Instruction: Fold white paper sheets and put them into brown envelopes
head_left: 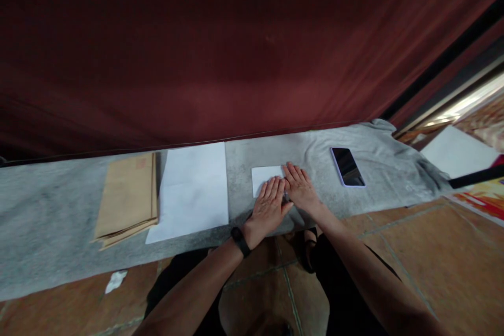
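Observation:
A small white rectangle of folded paper lies on the grey cloth in front of me. My left hand rests flat over its near part, palm down with the fingers stretched out. Beside it my right hand lies flat across the paper's right end, the fingers also straight. The two hands touch or nearly touch at the thumbs and fingertips. Part of the paper is hidden beneath them. A dark band circles my left wrist.
To the left lie a stack of white sheets and several brown envelopes. A phone in a purple case lies at the right. Behind the cloth hangs a dark red curtain. A crumpled white scrap is on the tiled floor.

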The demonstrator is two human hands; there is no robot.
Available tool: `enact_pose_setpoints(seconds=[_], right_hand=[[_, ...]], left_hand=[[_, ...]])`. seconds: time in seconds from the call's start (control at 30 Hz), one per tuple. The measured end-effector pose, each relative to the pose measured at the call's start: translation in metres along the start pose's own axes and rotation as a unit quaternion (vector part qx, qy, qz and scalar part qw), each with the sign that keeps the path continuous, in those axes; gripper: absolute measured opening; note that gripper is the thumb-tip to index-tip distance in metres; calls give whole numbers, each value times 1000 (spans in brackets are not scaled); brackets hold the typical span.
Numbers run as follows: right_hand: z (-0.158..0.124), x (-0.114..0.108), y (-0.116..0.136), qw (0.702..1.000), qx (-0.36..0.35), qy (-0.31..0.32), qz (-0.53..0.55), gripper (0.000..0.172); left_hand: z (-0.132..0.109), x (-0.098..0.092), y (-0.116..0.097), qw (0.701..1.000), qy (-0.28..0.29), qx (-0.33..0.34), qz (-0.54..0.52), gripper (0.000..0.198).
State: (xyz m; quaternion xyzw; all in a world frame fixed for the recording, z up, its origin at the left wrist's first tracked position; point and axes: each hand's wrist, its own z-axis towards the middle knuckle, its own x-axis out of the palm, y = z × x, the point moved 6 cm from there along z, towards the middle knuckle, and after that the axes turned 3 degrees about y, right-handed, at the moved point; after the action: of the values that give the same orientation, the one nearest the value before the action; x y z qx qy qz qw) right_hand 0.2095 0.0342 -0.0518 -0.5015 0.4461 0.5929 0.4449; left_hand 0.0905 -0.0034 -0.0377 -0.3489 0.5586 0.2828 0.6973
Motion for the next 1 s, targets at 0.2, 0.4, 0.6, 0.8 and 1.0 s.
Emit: enact_pose_setpoints(seconds=[0.2,0.4,0.6,0.8,1.0], right_hand=[[0,-3,-14,1000,22,4,-8,53],[-4,-4,-30,999,43,-7,-6,53],[-7,-8,-46,997,77,-27,11,54],[-11,-13,-15,997,3,-51,51,52],[-37,4,32,994,-105,-24,24,53]], left_hand=[[-4,-1,18,999,25,-21,22,69],[-12,-7,35,998,26,-56,34,68],[-16,-14,49,993,22,-111,41,70],[1,-21,36,996,-24,-84,-2,55],[28,-15,10,994,15,64,-91,52]])
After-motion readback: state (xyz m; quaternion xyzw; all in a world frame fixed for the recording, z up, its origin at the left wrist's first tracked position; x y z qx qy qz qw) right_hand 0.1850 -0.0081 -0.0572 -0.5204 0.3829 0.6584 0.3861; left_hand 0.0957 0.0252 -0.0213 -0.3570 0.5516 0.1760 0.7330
